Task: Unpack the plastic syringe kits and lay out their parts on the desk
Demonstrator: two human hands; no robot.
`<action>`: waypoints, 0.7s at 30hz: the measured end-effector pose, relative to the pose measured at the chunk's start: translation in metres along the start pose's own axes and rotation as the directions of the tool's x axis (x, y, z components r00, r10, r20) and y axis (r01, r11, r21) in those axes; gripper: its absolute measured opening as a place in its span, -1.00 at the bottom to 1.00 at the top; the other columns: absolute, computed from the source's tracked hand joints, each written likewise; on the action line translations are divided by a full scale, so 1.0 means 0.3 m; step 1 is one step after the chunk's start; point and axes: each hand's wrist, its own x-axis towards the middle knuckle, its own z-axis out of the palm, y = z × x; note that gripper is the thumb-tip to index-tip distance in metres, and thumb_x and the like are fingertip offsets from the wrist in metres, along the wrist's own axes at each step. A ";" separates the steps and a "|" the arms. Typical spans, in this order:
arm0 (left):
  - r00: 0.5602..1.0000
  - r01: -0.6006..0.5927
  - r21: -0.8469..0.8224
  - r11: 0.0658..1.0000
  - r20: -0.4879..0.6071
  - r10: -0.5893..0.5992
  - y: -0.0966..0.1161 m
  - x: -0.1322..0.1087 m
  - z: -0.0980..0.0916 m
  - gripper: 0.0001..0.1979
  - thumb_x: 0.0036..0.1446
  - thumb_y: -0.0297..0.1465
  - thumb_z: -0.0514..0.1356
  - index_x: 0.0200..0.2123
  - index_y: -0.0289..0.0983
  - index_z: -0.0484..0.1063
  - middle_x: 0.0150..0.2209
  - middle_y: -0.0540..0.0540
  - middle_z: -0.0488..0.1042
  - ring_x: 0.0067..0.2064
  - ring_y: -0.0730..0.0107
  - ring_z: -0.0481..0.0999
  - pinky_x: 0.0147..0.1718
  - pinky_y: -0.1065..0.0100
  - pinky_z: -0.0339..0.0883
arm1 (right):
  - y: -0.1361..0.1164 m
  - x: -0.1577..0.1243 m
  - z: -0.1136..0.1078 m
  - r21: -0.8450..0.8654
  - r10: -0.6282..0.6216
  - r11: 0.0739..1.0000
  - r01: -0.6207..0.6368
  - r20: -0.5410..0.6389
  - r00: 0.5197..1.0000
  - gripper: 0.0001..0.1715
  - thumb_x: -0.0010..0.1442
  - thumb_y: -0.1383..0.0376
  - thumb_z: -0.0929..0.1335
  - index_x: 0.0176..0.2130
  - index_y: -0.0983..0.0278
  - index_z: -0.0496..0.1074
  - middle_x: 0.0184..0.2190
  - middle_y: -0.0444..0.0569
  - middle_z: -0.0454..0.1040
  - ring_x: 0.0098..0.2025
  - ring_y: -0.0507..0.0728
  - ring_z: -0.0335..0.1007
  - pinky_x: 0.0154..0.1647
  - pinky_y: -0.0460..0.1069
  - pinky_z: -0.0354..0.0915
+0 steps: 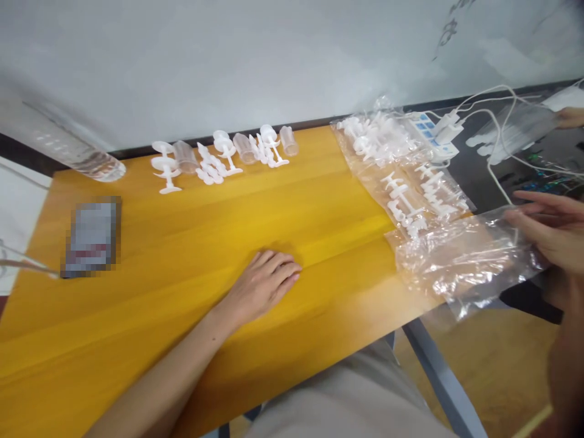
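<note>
My left hand point(269, 277) lies palm down on the yellow wooden table point(191, 298), its fingers lightly bent and holding nothing. At the right edge, my right hand point(552, 228) hovers with fingers stretched out and thumb apart, beside a crumpled clear plastic bag point(460, 261). The fingertips meet or overlap the bag's far corner; I cannot tell whether they touch it. Just behind lie small clear bags point(404, 198) of white plastic parts and a larger bag point(378, 137) full of similar pieces.
White plunger-like parts point(166, 173) and translucent cups point(246, 149) stand in a row near the wall. At left are a clear bottle point(98, 164) and a pixelated flat object point(91, 237). A power strip point(433, 134) with white cables sits back right. Another person's hand point(570, 117) holds a bag.
</note>
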 end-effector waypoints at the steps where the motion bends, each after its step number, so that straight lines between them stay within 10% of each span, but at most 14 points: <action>1: 1.000 -0.002 0.001 1.000 -0.005 0.002 0.000 0.000 0.002 -0.85 0.46 -0.43 0.13 0.00 -0.23 0.49 -0.07 -0.15 0.56 -0.09 0.22 0.43 -0.04 0.15 0.33 | 0.055 0.029 0.011 -0.015 0.040 0.999 -0.039 0.042 0.998 -0.32 0.02 0.09 0.63 0.11 0.25 0.66 -0.29 0.13 0.63 -0.58 -0.11 0.20 -0.53 0.01 0.13; 8: 0.999 0.037 0.036 0.999 -0.016 -0.036 0.015 -0.002 -0.007 -0.84 0.45 -0.41 0.15 0.01 -0.23 0.50 -0.05 -0.18 0.56 -0.04 0.18 0.45 -0.04 0.12 0.31 | 0.183 -0.006 0.054 -0.388 -0.192 0.901 0.192 0.041 0.981 -0.30 0.27 0.06 0.45 0.32 0.20 0.47 0.07 0.14 0.62 -0.06 0.25 0.59 0.06 0.11 0.44; 12: 0.999 0.053 0.060 0.997 -0.013 -0.052 0.015 0.000 -0.005 -0.81 0.43 -0.38 0.18 0.05 -0.21 0.51 0.00 -0.21 0.56 0.00 0.12 0.47 -0.04 0.08 0.29 | 0.100 -0.255 0.118 -0.517 -0.316 0.792 0.326 0.111 0.942 -0.10 0.32 -0.22 0.30 0.46 0.10 0.25 0.48 0.09 0.18 0.49 0.43 0.11 0.44 0.35 0.13; 17: 0.996 0.087 0.032 0.996 0.009 -0.087 0.007 0.007 0.001 -0.74 0.42 -0.33 0.19 0.13 -0.17 0.48 0.04 -0.21 0.55 0.03 0.11 0.49 0.00 0.07 0.32 | 0.031 -0.349 0.213 -0.548 -0.116 0.804 0.232 0.238 0.964 -0.12 0.38 -0.22 0.21 0.43 0.21 0.30 0.49 0.20 0.14 0.50 0.57 0.03 0.43 0.53 0.04; 21: 0.986 0.160 -0.101 0.982 -0.019 -0.163 0.007 -0.014 -0.055 -0.60 0.41 -0.30 0.21 0.28 -0.12 0.39 0.17 -0.22 0.47 0.17 0.11 0.47 0.16 0.07 0.38 | -0.139 -0.344 0.184 -0.421 -0.350 0.843 0.334 0.041 0.936 -0.23 0.39 -0.11 0.32 0.41 0.18 0.32 0.45 0.19 0.23 0.49 0.50 0.09 0.45 0.50 0.06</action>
